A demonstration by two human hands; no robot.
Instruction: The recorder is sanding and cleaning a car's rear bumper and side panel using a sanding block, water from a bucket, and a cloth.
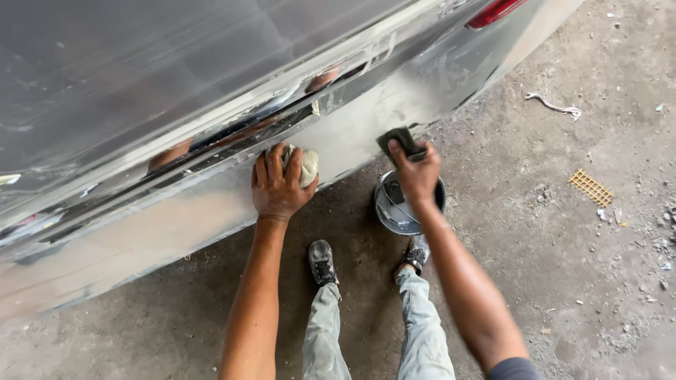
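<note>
Right now your left hand (pixel 279 184) is pressed against the lower panel of the silver car body (pixel 176 91), fingers spread and curled over a pale, crumpled rag (pixel 307 166) that bulges out past your fingertips on the right side. That rag looks off-white and balled up, and it sits flat against the greyish, dull sanded patch (pixel 352 134) running along the bottom of the panel, just under a dark horizontal seam. Your right hand (pixel 417 174) is a little further along the same panel, gripping a dark rectangular sanding block (pixel 399 141) between thumb and fingers; the block's top end touches the sanded patch near its lower edge. Both hands are closed on what they hold, and they lie near each other but apart, with bare dull panel between them. Just below your right hand, on the ground, stands a round metal bucket (pixel 394 208) with a wire handle, partly hidden by your wrist. Your two grey shoes (pixel 322 262) and pale trouser legs show beneath, planted on the dusty concrete floor (pixel 563 232). Further off to the right lie a small yellow mesh scrap (pixel 590 187) and a twisted white strip of cloth (pixel 556 107). A red tail light (pixel 493 11) shows at the top edge.
</note>
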